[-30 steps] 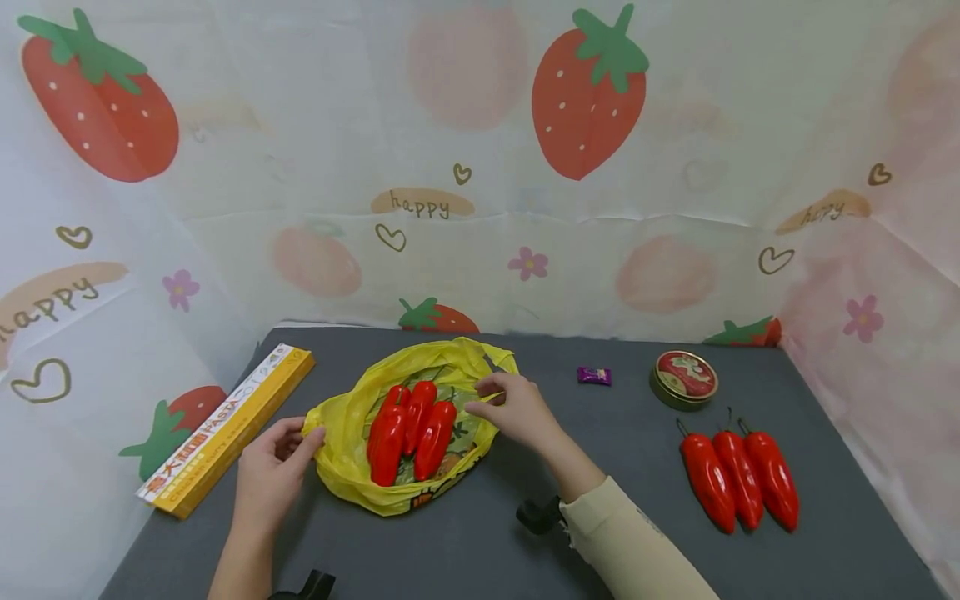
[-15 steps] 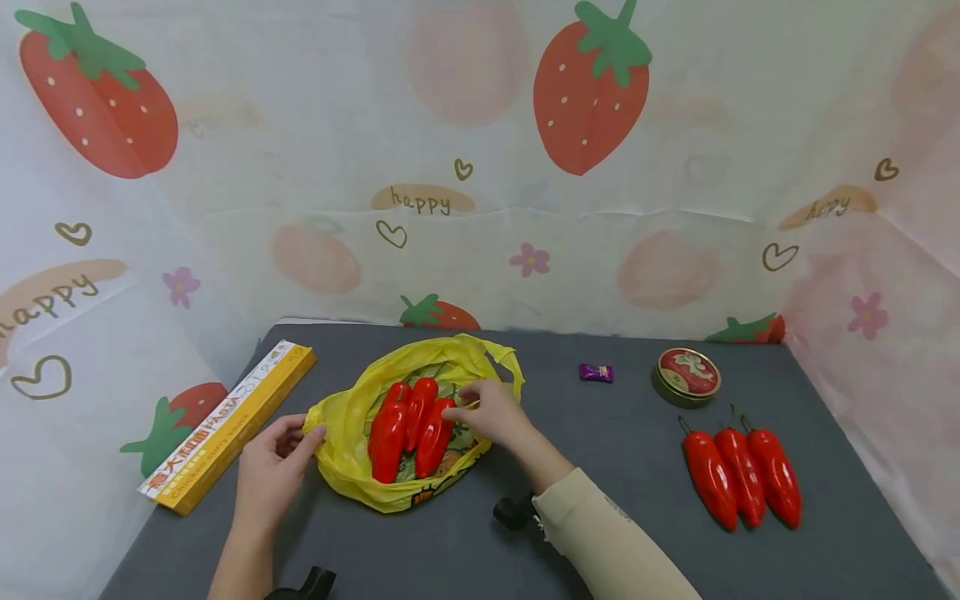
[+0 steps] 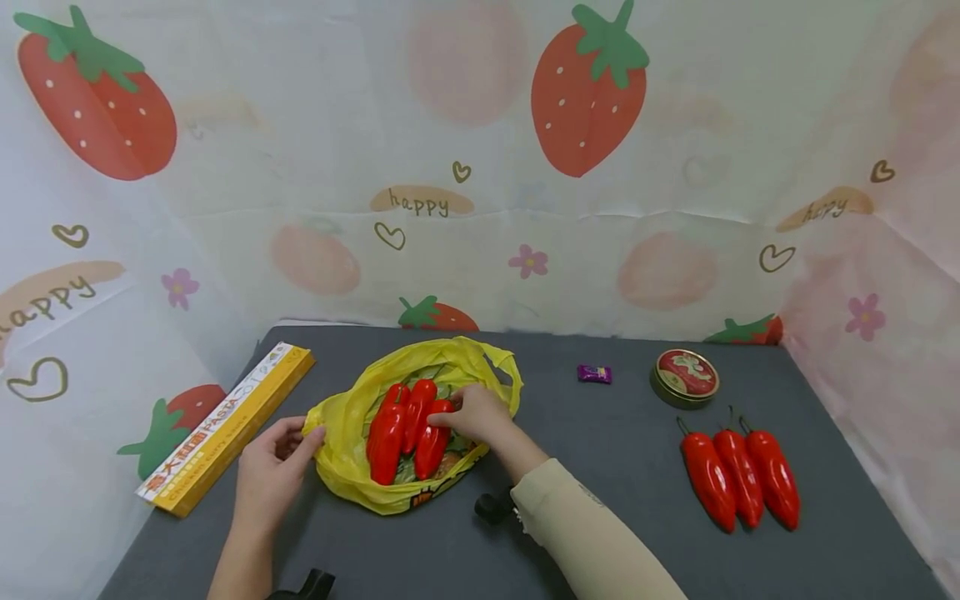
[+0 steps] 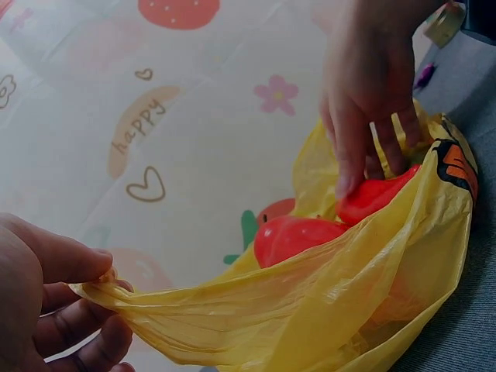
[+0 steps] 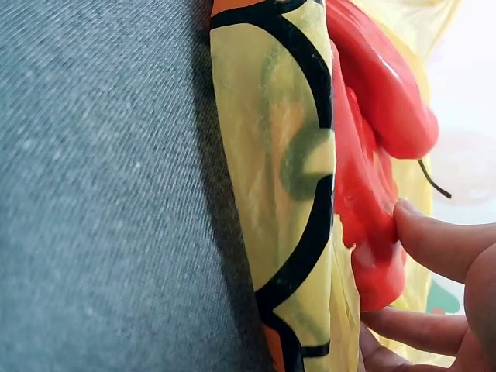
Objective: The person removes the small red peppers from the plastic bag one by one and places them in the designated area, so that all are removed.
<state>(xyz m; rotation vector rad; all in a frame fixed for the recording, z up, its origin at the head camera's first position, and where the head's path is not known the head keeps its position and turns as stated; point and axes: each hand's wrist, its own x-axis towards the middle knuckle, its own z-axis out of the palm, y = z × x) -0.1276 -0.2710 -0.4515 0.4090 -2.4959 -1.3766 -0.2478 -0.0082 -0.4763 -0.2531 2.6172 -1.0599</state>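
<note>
A yellow plastic bag [image 3: 341,433] lies spread with its mouth facing up, several glossy red peppers [image 3: 387,446] inside. My left hand [image 3: 272,471] pinches the left rim of the bag between thumb and fingers; the left wrist view shows the plastic pulled taut from that grip. Over the right side of the bag, my right hand [image 3: 480,414] reaches in and holds the upper end of the rightmost red pepper [image 3: 431,450]. In the right wrist view its thumb [image 5: 434,236] presses one side of that pepper, with the other fingers on the far side, partly hidden.
Left of the bag lies a long yellow pasta box [image 3: 228,429]. A small purple wrapped candy [image 3: 594,374] and a round red-lidded tin [image 3: 684,378] sit at the back right. Three more red peppers [image 3: 742,479] lie side by side on the grey table [image 3: 600,467].
My right hand has moved left and down from the bag's right rim onto the rightmost pepper and taken hold of its end. The left hand has stayed at the rim.
</note>
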